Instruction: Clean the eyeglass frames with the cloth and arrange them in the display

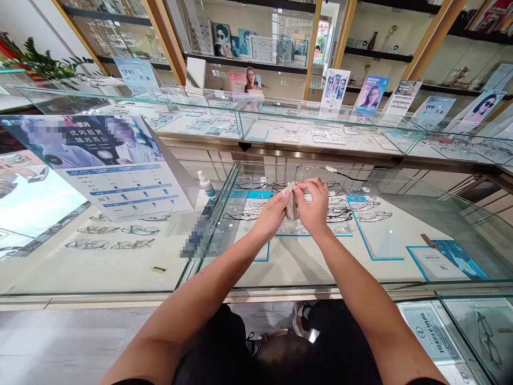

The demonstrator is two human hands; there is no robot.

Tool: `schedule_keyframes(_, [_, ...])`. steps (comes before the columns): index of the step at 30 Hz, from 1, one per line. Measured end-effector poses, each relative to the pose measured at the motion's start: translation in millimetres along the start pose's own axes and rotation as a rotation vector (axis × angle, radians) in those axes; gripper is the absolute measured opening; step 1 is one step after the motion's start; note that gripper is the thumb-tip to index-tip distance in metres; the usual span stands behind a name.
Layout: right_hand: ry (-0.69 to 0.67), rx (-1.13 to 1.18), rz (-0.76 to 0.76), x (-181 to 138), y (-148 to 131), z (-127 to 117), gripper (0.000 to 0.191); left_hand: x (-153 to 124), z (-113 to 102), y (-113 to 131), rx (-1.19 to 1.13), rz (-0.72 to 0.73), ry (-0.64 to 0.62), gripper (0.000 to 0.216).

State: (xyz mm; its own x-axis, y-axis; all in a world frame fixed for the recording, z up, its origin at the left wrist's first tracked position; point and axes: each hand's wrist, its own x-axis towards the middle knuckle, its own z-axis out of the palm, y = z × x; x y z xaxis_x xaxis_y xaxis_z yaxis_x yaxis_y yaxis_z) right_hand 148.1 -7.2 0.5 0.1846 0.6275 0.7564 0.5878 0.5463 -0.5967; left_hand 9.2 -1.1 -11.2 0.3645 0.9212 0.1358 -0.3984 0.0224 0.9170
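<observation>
Above the glass counter, both my hands are together with fingers pinched at one spot. A beige-grey cloth (292, 209) hangs down between them. My left hand (272, 213) is closed on the cloth. My right hand (315, 206) pinches a pair of eyeglasses (348, 175) near one lens. One thin dark temple of the glasses stretches to the right, with a small white tag near its start. The rest of the frame is hidden behind my fingers. Below lie several eyeglasses (242, 216) in the display case, partly covered by my hands.
A glass display counter (288, 275) spans the front. On the left stand a folded price sign (132, 184) and a small spray bottle (206, 184). A gold clip-like piece (158, 270) lies near the front edge. Behind runs another glass case (276, 145) with upright cards.
</observation>
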Motion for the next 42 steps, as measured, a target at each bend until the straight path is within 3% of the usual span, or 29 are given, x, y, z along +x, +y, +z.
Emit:
schedule_keyframes(7, [0.116,0.006,0.015,15,13,-16,0.021,-1,-4,6,0.268,0.066,-0.009,0.062])
schedule_keyframes(10, [0.144,0.054,0.071,23,19,-25,0.023,0,-5,7,0.228,-0.056,-0.029,0.062])
schedule_keyframes(15, [0.125,0.225,0.111,31,25,-33,0.022,-7,-1,-7,0.163,-0.401,-0.242,0.060])
schedule_keyframes(19, [0.080,0.322,0.118,32,26,-35,0.027,-15,5,-17,0.321,-0.424,-0.479,0.054])
schedule_keyframes(21, [0.037,0.393,0.152,32,25,-35,0.029,-15,6,-17,0.400,-0.400,-0.531,0.052])
schedule_keyframes(25, [-0.046,0.603,0.263,32,20,-38,0.030,-9,2,-12,0.359,-0.296,-0.425,0.049])
schedule_keyframes(28, [-0.085,0.749,0.338,33,13,-40,0.026,-2,-3,-10,0.192,-0.223,-0.278,0.050])
schedule_keyframes(31, [-0.102,0.826,0.383,33,7,-42,0.023,4,-7,-9,0.015,-0.244,-0.174,0.047])
schedule_keyframes(42, [-0.177,0.942,0.463,31,5,-43,0.019,13,-21,12,-0.291,-0.247,-0.015,0.033])
